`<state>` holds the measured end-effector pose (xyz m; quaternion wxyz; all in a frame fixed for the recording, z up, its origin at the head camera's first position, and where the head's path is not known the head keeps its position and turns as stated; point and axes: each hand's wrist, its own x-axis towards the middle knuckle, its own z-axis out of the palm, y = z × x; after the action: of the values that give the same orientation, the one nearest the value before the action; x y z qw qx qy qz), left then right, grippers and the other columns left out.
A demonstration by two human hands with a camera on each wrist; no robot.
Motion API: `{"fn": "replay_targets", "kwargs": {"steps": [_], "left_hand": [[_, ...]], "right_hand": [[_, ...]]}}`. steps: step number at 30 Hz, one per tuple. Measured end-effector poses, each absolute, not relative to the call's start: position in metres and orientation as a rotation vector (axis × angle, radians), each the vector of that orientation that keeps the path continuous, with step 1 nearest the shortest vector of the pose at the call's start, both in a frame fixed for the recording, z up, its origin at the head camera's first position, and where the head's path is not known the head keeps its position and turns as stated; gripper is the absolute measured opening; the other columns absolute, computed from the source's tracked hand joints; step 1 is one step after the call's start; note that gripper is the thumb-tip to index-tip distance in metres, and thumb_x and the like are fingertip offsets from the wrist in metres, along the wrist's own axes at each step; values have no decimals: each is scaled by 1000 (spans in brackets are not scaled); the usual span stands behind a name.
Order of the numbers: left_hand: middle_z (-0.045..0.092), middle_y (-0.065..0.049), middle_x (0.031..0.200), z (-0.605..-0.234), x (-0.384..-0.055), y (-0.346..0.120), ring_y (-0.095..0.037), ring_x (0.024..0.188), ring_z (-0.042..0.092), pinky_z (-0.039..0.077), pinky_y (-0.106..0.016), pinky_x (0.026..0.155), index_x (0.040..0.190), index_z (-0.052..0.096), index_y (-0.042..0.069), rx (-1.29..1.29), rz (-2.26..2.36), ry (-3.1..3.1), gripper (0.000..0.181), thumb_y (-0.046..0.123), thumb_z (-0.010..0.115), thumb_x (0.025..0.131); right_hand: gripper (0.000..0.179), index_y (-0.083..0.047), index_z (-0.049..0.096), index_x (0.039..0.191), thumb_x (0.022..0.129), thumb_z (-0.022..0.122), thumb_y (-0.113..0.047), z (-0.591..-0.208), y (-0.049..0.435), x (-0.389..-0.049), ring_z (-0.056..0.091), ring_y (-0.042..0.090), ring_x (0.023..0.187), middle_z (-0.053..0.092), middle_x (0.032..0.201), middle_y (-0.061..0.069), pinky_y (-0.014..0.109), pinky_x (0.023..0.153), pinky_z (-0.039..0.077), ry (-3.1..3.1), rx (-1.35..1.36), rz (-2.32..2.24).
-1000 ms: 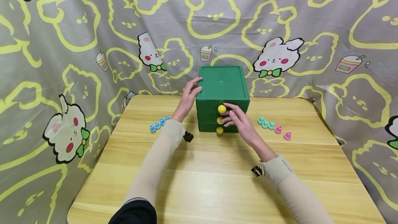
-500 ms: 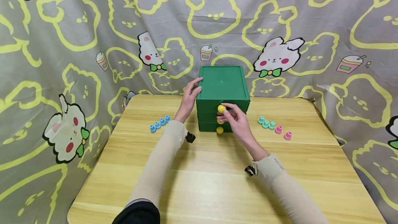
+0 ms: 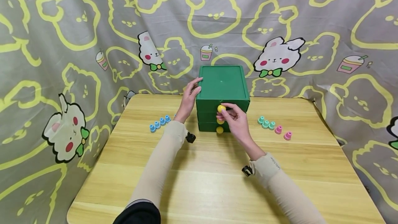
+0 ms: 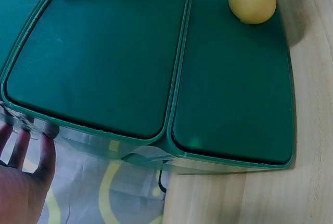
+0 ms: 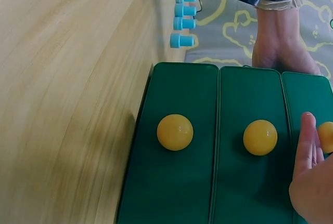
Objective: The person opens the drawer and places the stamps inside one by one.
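A green box of three stacked drawers (image 3: pixel 222 82) stands at the back of the table, each drawer front bearing a round yellow knob. My right hand (image 3: pixel 238 123) pinches the top knob (image 3: pixel 221 108) between thumb and fingers. Below it, the middle knob (image 5: pixel 260 137) and the bottom knob (image 3: pixel 219 130) are free of the hand. All the drawer fronts look flush with the box. My left hand (image 3: pixel 187 100) rests on the box's left side, fingertips at the top edge. In the left wrist view its fingers (image 4: pixel 46 159) lie against the side wall.
Several blue peg-like pieces (image 3: pixel 157 125) stand in a row to the left, partly behind the left forearm. Three teal pieces (image 3: pixel 265 124) and two pink ones (image 3: pixel 287 135) stand to the right. A patterned curtain (image 3: pixel 217 23) hangs around the wooden table (image 3: pixel 214 182).
My right hand has moved slightly left and its fingers have closed from loosely spread to pinching the top knob. The left hand and the box stay in place.
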<state>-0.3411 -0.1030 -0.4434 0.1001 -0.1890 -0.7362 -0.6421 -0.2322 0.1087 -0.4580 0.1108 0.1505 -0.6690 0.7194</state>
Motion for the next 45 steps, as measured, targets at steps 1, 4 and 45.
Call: {"fn": "replay_targets", "kwargs": {"steps": [1,4,45], "left_hand": [[41,-2,160,-443,-341,-103,-24,141,43,35,-48,119,151,54,23,-559,-1895,-2176,46,32,50,107],[41,-1,160,-443,-341,-103,-24,142,43,34,-48,119,151,54,22,-555,-1890,-2177,46,32,50,106],[38,-6,162,-438,-337,-104,-27,144,41,33,-50,120,153,52,19,-588,-1904,-2183,47,29,48,108]], "right_hand": [[30,0,65,129,102,64,-12,-458,109,-232,78,22,84,73,105,32,31,77,63,-1962,437,2119],[29,-1,66,129,102,65,-13,-457,109,-232,78,19,83,73,104,32,31,77,63,-1959,427,2133],[30,1,65,129,102,64,-11,-455,112,-216,77,15,82,73,105,33,34,78,63,-1998,444,2139]]}}
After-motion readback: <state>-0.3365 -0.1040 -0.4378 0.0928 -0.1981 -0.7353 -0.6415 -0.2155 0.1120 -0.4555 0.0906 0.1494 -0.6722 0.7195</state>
